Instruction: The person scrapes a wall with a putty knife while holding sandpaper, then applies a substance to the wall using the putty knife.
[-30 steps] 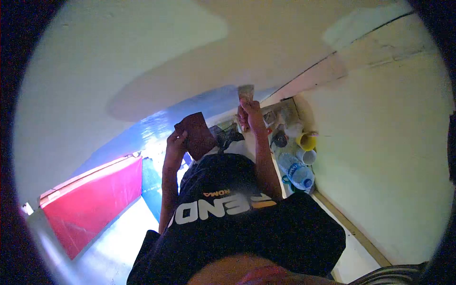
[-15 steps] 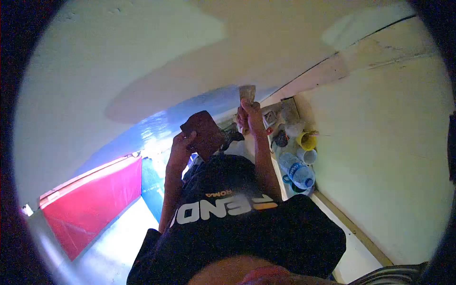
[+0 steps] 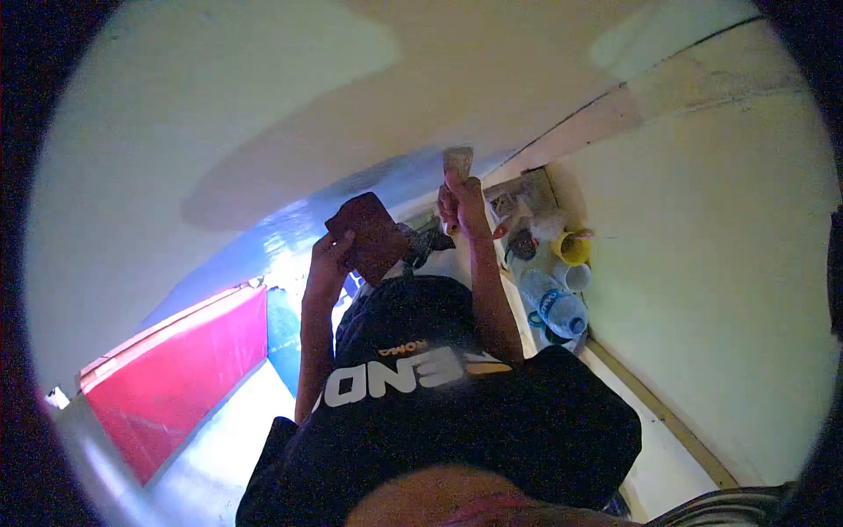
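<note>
While left hand [image 3: 332,259] grips reddish sheet [image 3: 369,237], right hand [image 3: 462,204] holds tool [image 3: 457,160].

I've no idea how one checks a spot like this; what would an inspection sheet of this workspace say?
Surface: pale wall with a broad shadow; tool contact cannot be told.
Job's things: flat-ended tool and reddish-brown sheet, both held.
Clutter: clear bottle, yellow cup, white cup and smaller items crowd the person's right side.
Hands: left hand grips the sheet; right hand grips the tool, its flat end pointing away from the body.
Cables: nothing seen.
Surroundings: red panel and bright glare on the left.
</note>
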Motion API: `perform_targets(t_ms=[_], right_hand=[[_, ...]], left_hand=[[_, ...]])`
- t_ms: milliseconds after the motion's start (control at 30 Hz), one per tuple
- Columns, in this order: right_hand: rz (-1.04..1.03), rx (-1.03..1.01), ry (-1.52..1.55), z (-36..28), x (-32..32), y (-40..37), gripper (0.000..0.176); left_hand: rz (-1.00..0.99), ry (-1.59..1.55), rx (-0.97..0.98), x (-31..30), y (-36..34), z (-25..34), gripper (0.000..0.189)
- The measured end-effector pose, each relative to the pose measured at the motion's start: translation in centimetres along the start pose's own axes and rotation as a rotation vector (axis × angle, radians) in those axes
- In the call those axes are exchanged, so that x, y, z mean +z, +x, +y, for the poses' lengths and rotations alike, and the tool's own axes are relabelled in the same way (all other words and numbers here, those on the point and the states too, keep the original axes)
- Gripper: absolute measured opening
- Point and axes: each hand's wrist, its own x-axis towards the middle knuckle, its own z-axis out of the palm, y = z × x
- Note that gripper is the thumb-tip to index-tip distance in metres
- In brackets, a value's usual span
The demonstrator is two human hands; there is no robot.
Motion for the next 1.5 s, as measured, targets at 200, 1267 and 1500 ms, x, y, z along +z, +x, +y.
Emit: perform_targets(t_ms=[200,1267,1500], right_hand=[[-0.036,-0.073,-0.062,-1.7,1.2,-0.2,0.053],[0.01,0.071,-0.157,-1.8,-0.5,1.1,0.05],[-0.006,0.073,-0.24,-2.5,-1.5,1.6,0.05]], left_hand=[[0.045,0.066,-0.074,-0.3,0.4,-0.5,0.038],[0.004,-0.108,-0.08,-0.1,-0.4,-1.7,0.038],[0.034,-0.063,-0.096,0.3,-0.3,-1.4,0.035]])
